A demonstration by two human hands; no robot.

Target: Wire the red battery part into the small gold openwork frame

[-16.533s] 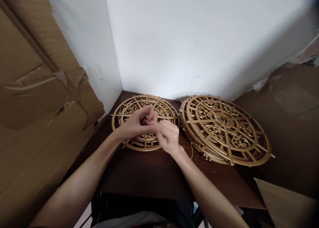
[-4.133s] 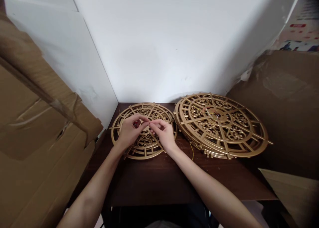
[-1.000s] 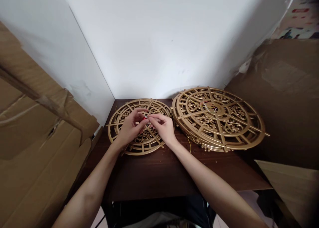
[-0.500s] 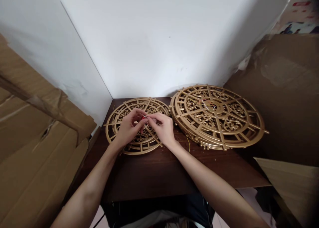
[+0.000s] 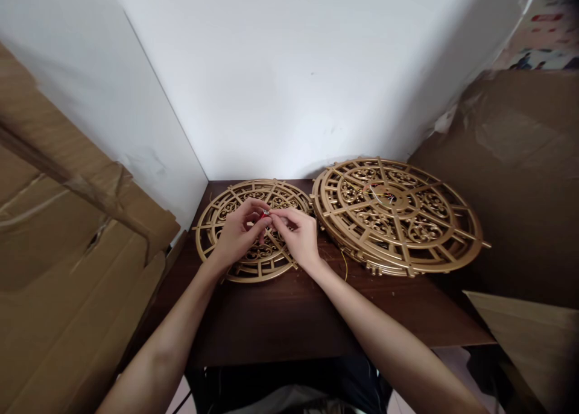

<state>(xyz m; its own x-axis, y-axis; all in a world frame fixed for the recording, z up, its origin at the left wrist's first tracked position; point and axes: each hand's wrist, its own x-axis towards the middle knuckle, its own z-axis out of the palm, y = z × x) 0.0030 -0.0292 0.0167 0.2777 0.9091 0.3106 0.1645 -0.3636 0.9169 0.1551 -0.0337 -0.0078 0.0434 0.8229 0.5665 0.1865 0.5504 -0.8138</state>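
Note:
My left hand (image 5: 239, 230) is closed around a small red object with a metal end (image 5: 265, 214), mostly hidden by the fingers. Right at that metal end, my right hand (image 5: 296, 230) pinches its thumb and forefinger together; what lies between them is too small to make out. Both hands are held over a round gold openwork panel (image 5: 260, 276) with scroll patterns, lying flat on the dark brown table (image 5: 271, 323).
To the right rises a stack of similar gold round panels (image 5: 409, 263), with thin wires (image 5: 382, 194) at the top one's centre. A yellow wire (image 5: 346, 266) lies nearby. Cardboard (image 5: 67, 269) flanks the left, a large carton (image 5: 520, 191) the right, and a white wall (image 5: 294, 76) stands behind.
The whole view has shifted slightly. My hands stay together above the panel, and more of the metal end of the red object shows between them.

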